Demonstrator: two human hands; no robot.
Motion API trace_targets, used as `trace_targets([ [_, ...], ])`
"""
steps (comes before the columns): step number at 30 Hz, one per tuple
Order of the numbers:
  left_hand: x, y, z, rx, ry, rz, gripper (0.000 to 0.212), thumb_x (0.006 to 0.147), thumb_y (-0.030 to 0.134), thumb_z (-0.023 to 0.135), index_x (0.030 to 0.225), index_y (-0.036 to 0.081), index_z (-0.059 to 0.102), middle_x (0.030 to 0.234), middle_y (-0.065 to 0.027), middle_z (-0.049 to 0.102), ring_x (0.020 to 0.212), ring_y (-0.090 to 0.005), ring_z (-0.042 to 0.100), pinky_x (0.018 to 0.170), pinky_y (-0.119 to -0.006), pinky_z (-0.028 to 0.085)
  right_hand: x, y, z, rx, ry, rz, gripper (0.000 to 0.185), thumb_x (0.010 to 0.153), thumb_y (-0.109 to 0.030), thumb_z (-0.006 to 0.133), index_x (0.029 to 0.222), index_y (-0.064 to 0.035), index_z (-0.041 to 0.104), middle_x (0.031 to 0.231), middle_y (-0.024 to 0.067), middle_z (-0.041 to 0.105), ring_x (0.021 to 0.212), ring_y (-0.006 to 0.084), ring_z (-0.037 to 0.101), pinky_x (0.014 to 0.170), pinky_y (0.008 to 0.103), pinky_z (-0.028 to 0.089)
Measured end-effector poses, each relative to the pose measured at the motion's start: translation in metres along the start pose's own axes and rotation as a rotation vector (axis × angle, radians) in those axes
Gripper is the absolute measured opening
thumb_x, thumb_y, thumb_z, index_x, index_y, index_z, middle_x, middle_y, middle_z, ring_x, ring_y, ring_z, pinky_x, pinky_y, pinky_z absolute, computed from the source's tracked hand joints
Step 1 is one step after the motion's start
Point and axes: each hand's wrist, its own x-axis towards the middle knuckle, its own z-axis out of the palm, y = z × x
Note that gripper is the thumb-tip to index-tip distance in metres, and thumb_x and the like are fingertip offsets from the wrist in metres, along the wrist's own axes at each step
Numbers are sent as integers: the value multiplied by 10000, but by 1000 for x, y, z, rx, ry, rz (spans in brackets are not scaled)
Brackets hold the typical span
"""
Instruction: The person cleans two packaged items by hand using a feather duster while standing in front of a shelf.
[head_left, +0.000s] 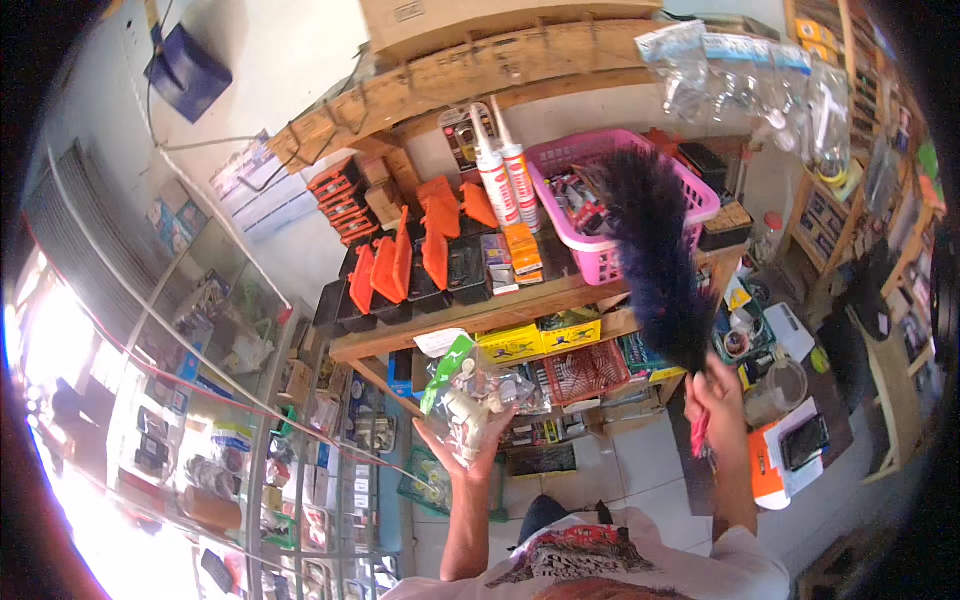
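Observation:
My left hand (474, 459) holds up a clear plastic packet (459, 420) with a green header, its palm and fingers around the lower part. Cream-coloured plastic fittings show through the packet. In my right hand (718, 401) is a dark feather duster (664, 285), gripped by its red handle (698, 431). The duster's blurred feathers rise in front of a pink plastic basket (546, 193) on the wooden shelf (480, 319) and hide part of it. Small packaged goods fill the basket.
Black boxes (469, 279) with raised orange lids (390, 270) line the shelf beside two sealant cartridges (496, 187). Glass display cases (247, 420) stand at left. Clear packs (757, 82) hang upper right. A low table (829, 450) at right bears papers and a clear jar.

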Motion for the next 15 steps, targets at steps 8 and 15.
trace_targets([
  [8, -16, 62, -32, -22, 56, 52, 940, 787, 779, 372, 1473, 146, 263, 1493, -142, 304, 1362, -373, 283, 1067, -688, 129, 133, -78, 69, -175, -215, -178, 676, 872, -98, 630, 1464, -112, 305, 1360, 180, 488, 874, 157, 642, 698, 267, 530],
  [15, -37, 93, -68, -39, 226, 22, 946, 758, 797, 405, 1456, 166, 307, 1451, -137, 370, 1309, -368, 373, 1083, -673, 159, 235, -90, 94, -463, -42, -122, 573, 885, -195, 660, 1390, -58, 425, 1210, 88, 574, 869, 153, 638, 773, 271, 492],
])
